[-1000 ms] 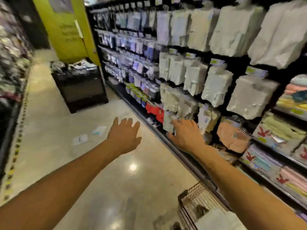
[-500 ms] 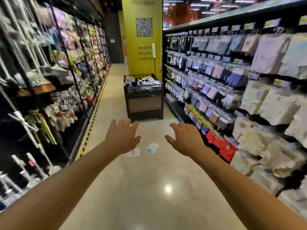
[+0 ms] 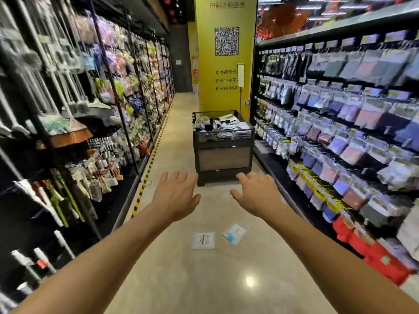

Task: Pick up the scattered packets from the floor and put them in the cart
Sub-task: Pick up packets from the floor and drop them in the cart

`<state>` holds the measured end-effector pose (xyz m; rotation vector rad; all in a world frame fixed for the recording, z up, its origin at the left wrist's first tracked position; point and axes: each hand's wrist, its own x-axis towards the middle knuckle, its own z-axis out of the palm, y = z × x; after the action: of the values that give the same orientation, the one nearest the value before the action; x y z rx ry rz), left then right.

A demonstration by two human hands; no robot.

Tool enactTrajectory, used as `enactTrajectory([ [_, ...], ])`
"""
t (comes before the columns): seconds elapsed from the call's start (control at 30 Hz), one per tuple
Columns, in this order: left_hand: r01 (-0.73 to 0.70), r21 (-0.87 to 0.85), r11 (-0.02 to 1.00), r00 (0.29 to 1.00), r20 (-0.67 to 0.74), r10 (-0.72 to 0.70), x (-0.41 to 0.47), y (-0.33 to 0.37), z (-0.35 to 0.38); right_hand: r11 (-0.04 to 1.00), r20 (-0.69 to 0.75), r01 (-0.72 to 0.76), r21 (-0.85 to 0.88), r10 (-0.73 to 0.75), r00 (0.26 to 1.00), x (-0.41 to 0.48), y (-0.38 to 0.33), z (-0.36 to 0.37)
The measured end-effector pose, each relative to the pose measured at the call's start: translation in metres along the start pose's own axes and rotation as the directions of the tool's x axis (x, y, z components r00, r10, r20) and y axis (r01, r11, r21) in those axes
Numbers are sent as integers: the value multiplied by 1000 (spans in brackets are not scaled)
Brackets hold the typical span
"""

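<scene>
Two flat packets lie on the beige aisle floor ahead of me: a white packet with a dark label, and beside it to the right a white-and-blue packet, turned at an angle. My left hand is stretched forward, fingers spread, holding nothing, above and left of the packets. At the same height my right hand reaches out with relaxed fingers, empty, above and right of them. No cart is in view.
A black display bin filled with goods stands in the aisle beyond the packets. Shelves of hanging goods line the right side, racks the left. Black-yellow floor tape runs along the left rack. A yellow pillar stands behind.
The view swung left from the right-hand shelf and the cart to face down the aisle. The cart left the view. The two packets now lie nearer, below my hands, which stayed outstretched and empty.
</scene>
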<state>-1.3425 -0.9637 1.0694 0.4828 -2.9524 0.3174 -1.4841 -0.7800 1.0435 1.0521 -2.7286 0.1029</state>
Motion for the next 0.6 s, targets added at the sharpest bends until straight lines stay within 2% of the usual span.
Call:
enactTrajectory([
  [0.33,-32,48,998,999,38,30,240,-99,103,998,-16,-54,-34,53,998,242,-11,86],
  [0.47,-144,34,989,988,68,142,347,-129,147,985,36,-162,-58,165,986,320,5,124],
  [0.6,-261,23,965,962,84,258,452,-127,193,955,55,-288,-75,292,955,382,42,176],
])
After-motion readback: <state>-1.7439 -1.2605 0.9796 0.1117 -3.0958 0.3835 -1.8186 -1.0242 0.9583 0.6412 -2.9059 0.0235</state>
